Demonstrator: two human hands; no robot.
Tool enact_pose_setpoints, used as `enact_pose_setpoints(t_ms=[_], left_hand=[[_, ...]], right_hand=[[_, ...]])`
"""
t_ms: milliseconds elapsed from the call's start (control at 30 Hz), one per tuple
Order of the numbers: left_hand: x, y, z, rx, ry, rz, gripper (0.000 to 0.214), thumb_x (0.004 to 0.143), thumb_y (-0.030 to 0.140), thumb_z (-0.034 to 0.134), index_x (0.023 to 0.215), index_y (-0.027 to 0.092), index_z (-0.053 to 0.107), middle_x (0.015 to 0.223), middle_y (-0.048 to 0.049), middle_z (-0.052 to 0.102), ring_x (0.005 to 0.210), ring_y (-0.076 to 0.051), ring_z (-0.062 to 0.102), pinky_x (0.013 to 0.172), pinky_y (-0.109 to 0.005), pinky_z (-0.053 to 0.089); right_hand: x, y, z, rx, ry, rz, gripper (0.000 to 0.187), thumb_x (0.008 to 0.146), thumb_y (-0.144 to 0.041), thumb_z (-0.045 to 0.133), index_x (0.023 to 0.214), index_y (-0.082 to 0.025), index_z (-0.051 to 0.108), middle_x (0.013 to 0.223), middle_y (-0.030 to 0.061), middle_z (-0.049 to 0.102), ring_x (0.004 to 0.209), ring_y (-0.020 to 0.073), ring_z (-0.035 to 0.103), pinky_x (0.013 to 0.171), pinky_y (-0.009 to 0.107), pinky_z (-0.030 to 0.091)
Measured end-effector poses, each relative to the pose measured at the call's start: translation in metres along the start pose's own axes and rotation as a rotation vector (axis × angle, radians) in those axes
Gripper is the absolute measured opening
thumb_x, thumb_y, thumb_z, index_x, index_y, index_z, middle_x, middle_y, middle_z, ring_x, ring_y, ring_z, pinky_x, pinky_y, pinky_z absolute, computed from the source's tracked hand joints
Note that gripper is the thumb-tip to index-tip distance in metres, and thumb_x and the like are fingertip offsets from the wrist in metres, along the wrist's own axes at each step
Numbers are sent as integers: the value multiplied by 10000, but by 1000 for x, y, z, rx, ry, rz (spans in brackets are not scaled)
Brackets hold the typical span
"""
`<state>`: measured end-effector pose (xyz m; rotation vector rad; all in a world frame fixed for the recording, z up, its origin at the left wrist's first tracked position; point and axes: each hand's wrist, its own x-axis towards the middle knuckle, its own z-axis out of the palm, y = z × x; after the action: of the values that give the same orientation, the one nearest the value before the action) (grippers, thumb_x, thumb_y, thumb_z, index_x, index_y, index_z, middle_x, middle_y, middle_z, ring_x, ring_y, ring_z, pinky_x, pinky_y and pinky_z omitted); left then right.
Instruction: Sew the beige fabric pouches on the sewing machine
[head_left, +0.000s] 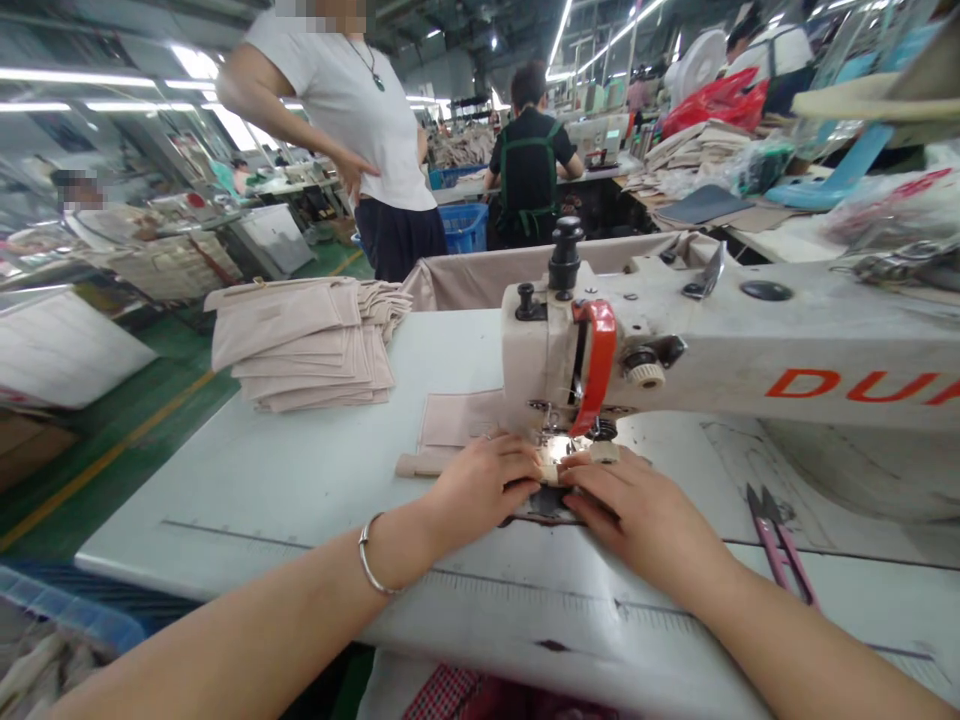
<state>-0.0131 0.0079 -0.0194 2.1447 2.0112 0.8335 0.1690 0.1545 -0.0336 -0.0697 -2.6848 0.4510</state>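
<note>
A light-beige fabric piece [457, 418] with a folded strip along its near edge lies flat under the head of the sewing machine [697, 365]. My left hand [476, 490] grips its near edge just left of the lit needle area, fingers together. On the other side of the needle, my right hand [637, 510] has its fingers bent and pressed down at the work by the presser foot. The fingers and machine head hide part of the fabric there. Purple-handled thread snips [780, 550] rest right of my right hand.
A stack of similar beige pieces [300, 345] sits on the left of the white table [225, 490]. Behind the machine is a beige cloth-lined bin [480, 280]. A person in a white shirt [360, 120] stands beyond; another person [529, 160] sits with their back to me.
</note>
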Motion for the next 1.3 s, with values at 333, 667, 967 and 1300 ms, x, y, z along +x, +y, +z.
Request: enact_pose_setpoints(t_ms=[333,667,967,1300], left_hand=[[1,-5,2,6,32,14,94,918,184,625,922,191,718,1036,-10,731,984,-178,639,924,-312,477],[13,-16,6,0,75,-58,102,873,143,658,913,205,728,1005,-16,747,974,-195,661,925,-337,495],[15,-20,8,20,103,-80,119,854,130,679,898,221,742,1006,-10,744,971,-197,664,908,-334,511],[15,-20,9,-6,111,-105,117,858,131,677,887,223,743,991,-8,743,958,-195,664,907,-335,500]], right_hand=[[0,0,13,32,-25,22,160,967,-184,503,1019,-209,652,1045,81,662,892,236,623,783,401,495],[8,2,13,-43,31,-1,225,951,-172,521,1149,-202,625,1146,77,681,991,251,644,865,418,527],[14,-1,11,-51,-14,65,198,940,-154,530,1116,-205,607,1131,67,671,982,274,623,851,415,520],[13,-1,12,-39,14,48,216,945,-150,506,1128,-200,608,1170,85,654,995,258,618,864,413,514]])
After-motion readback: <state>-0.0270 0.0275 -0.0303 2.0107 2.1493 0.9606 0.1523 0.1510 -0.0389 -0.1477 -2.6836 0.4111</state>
